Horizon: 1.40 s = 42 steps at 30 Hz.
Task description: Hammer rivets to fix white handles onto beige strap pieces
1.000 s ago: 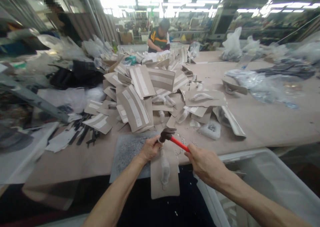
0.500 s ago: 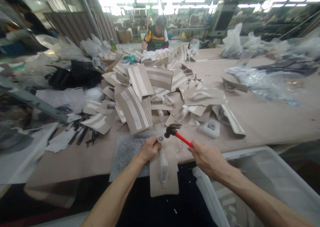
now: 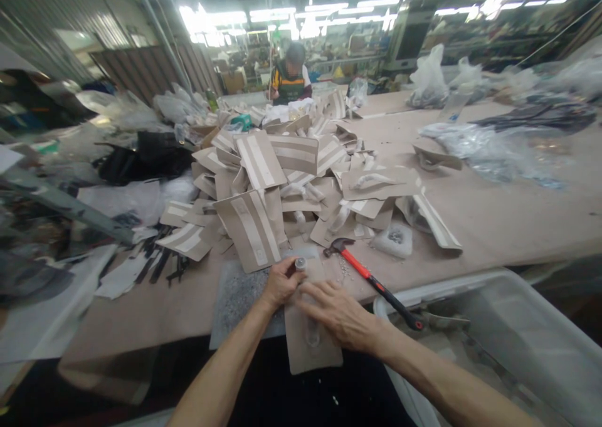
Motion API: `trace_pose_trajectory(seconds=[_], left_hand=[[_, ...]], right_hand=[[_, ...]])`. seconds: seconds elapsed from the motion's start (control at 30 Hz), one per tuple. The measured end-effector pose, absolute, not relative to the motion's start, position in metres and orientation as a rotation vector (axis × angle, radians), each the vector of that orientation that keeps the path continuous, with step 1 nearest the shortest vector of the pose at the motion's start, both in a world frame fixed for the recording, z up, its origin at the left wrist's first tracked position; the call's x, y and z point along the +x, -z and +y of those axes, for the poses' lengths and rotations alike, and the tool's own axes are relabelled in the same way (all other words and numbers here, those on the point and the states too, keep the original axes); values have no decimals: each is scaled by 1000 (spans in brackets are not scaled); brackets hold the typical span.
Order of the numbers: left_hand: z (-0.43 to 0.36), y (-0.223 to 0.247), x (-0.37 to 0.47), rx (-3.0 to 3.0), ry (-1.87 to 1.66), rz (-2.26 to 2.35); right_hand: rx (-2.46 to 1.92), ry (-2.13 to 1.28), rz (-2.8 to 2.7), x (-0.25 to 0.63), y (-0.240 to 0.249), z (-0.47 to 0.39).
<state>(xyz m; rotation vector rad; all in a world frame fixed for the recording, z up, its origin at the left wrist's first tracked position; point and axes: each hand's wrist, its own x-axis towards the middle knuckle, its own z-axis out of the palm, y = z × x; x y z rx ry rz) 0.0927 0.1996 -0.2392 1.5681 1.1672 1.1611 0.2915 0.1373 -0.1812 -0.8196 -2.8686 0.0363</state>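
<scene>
My left hand (image 3: 282, 281) is closed around a short, round-topped metal tool (image 3: 300, 264), upright at the far end of a beige panel (image 3: 310, 356). Across that panel runs a carrying handle (image 3: 312, 333) wrapped in clear plastic. My right hand (image 3: 341, 314) hovers over the handle, fingers apart and somewhat blurred, partly covering it. A claw hammer (image 3: 362, 270) with a red and black grip lies on the table to the right. Small metal bits (image 3: 347, 271) are scattered beside its head.
A heap of beige panels (image 3: 261, 157) with white strips fills the table's middle. A bag of small metal parts (image 3: 396, 239) lies right of the hammer. At the right front stands a translucent bin (image 3: 510, 289). A person (image 3: 291, 79) sits across the table.
My right hand has let go of the hammer, which now lies on the table, and has moved left over the panel's handle. My left hand stays on the metal tool.
</scene>
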Motion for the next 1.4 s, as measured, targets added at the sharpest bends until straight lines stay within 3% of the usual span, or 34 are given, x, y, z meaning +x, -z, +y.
trace_pose_trajectory(seconds=[0.13,0.3,0.43,0.53,0.73,0.93,1.07,1.23,1.4], left_hand=[[208,238,99,1173,-1290,1159],[209,200,94,798,-1587,1106],[197,169,84,994,-1653,1062],[192,177,88,1058,-1567,1093],[195,230,113,1116,-1347,1110],[196,240,120,1207,-1230,1108],[195,238,118,1161,-1193,1095],[196,237,115,1158,-1146,1111],[197,237,114,1143,-1122,1069]], right_hand=[[-699,148,-3055,263,177,132],[-1327,305,-2861,260,168,127],[-1846,-148,-2580,270,159,124],[-1925,-435,-2382,269,168,122],[-1892,-603,-2199,254,186,118],[-1776,-738,-2128,259,188,116],[-1725,-545,-1948,298,193,125],[-2155,-25,-1987,364,204,148],[-2317,-212,-2097,384,211,156]])
